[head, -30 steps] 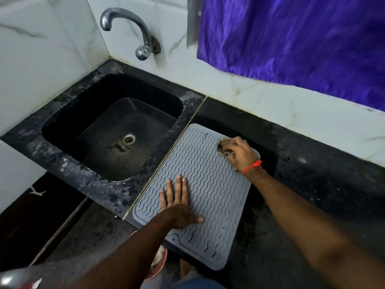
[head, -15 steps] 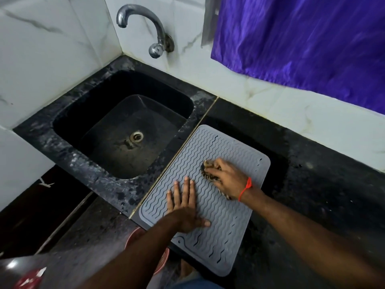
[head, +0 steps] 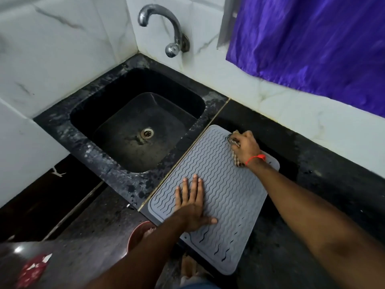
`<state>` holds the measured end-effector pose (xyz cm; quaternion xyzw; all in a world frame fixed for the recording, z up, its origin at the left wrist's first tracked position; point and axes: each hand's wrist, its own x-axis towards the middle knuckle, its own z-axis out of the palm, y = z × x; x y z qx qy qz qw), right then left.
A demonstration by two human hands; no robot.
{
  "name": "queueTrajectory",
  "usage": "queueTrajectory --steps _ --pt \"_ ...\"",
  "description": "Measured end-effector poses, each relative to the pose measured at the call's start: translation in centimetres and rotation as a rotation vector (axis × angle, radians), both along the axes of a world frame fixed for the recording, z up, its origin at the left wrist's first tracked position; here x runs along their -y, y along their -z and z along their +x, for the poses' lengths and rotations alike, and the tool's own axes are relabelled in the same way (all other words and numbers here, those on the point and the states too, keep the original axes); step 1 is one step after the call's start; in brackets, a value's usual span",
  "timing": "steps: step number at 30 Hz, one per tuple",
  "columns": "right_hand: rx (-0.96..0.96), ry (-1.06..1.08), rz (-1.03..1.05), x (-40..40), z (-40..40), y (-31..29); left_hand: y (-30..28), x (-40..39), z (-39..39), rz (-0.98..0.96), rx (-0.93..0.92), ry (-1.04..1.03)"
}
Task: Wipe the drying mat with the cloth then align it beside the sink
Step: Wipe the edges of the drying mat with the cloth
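Right hand (head: pixel 246 146) gripping the bunched cloth (head: pixel 236 158) is back at the mat's far edge; half a second ago it was mid-mat, close ahead of the left hand (head: pixel 192 205). So wiping strokes continue, aligning not yet started. Left hand stays flat, fingers straight, pinning the drying mat (head: pixel 218 195), which lies just right of the sink (head: pixel 116 163). Cloth mostly hidden under the right fist; the mat's far right corner is behind the wrist.

1. The left hand (head: pixel 192 207) lies flat, palm down, fingers straight and together, thumb splayed out to the right.
2. The right hand (head: pixel 246 146) is farther forward, fingers curled in a fist-like grip, a red thread round its wrist.
3. Both forearms are extended forward.
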<state>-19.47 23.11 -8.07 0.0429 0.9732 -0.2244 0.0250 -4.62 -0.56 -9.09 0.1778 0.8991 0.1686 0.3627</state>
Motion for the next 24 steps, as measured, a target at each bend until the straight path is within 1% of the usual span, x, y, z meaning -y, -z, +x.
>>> queueTrajectory --steps 2,3,4,6,9,11,13,18,21,24 --pt "0.004 -0.157 -0.034 2.9 2.6 -0.4 -0.1 0.9 0.8 0.095 -0.070 -0.099" --pt "-0.001 -0.236 -0.030 4.3 4.2 -0.5 -0.1 1.6 1.2 0.088 -0.111 -0.168" --pt "-0.016 -0.305 -0.021 5.8 5.8 -0.6 0.0 2.2 1.6 0.043 -0.140 -0.244" --pt "-0.060 -0.450 -0.021 8.9 8.9 -0.7 0.2 3.5 2.4 -0.063 -0.140 -0.380" --pt "-0.097 -0.649 -0.026 13.3 12.8 -0.4 0.7 4.4 3.4 -0.153 -0.124 -0.390" --pt "-0.103 -0.679 -0.030 14.6 14.4 0.3 1.1 4.5 3.6 -0.197 -0.151 -0.371" --pt "-0.134 -0.682 -0.015 14.2 14.9 1.0 1.2 4.6 3.6 -0.199 -0.145 -0.380" --pt "-0.207 -0.772 0.083 12.2 12.5 1.9 0.5 4.6 3.1 -0.164 -0.084 -0.389" --pt "-0.282 -0.738 0.095 10.5 9.8 2.3 0.5 4.7 3.0 -0.169 -0.041 -0.374" --pt "-0.233 -0.602 0.101 7.6 5.6 2.4 0.3 4.5 2.8 -0.162 -0.014 -0.365"
